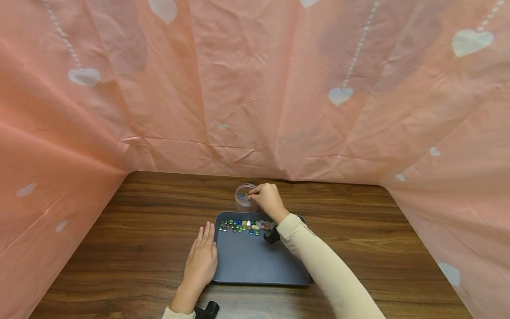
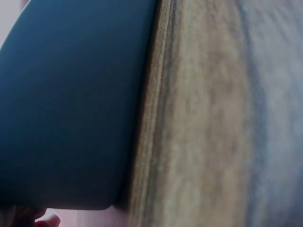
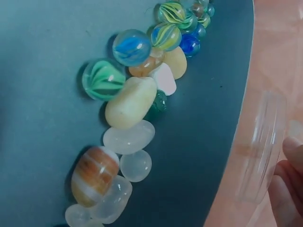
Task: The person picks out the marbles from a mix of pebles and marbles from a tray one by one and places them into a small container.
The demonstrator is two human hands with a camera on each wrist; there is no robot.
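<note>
My right hand (image 1: 270, 201) is over the rim of a clear round jar (image 1: 241, 206) behind the tray. Its thumb and fingertips pinch a small pale, glassy stone (image 3: 296, 128), partly cut off in the right wrist view. Several marbles (image 1: 241, 196) show inside the jar. With straight fingers, my left hand (image 1: 201, 259) rests along the left edge of a dark grey tray (image 1: 259, 261). Glass marbles (image 3: 131, 47) and polished stones (image 3: 130, 103), one of them banded brown (image 3: 94, 176), lie in a band along the tray's far side. My right forearm hides part of the tray's right side.
The tray and jar stand on a brown wood-grain table (image 1: 159, 208). A pink curtain (image 1: 247, 88) with white hearts encloses the table at the back and both sides. Black wrist cameras (image 1: 272, 236) sit on both wrists.
</note>
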